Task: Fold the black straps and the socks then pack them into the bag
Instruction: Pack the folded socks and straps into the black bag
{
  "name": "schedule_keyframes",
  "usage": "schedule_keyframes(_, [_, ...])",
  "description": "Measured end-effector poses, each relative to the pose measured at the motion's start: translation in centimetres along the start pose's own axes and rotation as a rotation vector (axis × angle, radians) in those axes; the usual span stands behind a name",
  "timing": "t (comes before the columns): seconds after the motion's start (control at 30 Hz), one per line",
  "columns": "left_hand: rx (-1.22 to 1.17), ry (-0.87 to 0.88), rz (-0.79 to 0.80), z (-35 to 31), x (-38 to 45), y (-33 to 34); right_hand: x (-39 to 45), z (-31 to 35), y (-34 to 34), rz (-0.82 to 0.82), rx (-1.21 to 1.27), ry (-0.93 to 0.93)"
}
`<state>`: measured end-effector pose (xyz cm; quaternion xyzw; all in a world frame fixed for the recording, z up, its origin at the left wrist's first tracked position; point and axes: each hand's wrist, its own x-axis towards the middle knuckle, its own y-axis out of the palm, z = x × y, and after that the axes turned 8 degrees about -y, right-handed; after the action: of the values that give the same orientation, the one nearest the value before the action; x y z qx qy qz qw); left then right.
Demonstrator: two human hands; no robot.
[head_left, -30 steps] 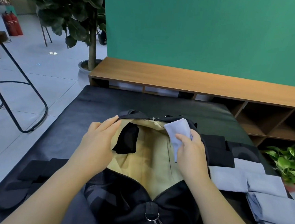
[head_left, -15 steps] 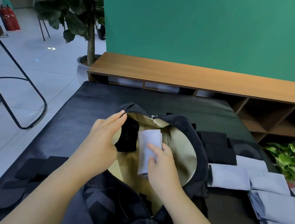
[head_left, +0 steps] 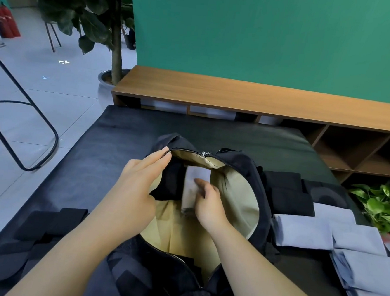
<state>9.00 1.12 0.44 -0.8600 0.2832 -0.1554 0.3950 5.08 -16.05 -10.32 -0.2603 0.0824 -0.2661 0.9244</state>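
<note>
Folded pale sock (head_left: pixel 194 185) inside open bag (head_left: pixel 252 176), long way pointing to 12 o'clock. Right hand (head_left: pixel 208 203) nearest, fingers pinching it. Left hand (head_left: pixel 137 180) at 9 o'clock, fingers straight, holding bag edge back.

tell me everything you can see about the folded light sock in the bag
The folded light grey sock is a soft fabric rectangle lying lengthwise inside the open black bag, against its beige lining and right beside a black folded piece. The right hand holds it, fingers on its face. The left hand holds the bag's zipper edge back.
</note>
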Motion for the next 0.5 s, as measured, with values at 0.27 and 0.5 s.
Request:
schedule_keyframes(0.27, [0.001, 0.015, 0.019, -0.1, 0.0, 0.0, 2.5, -0.1, 0.5, 0.011, -0.044, -0.056])
schedule_keyframes(0.5, [-0.034, 0.011, 0.015, 0.2, -0.1, 0.4, 1.2, 0.1, 0.3, -0.026, -0.296, -0.095])
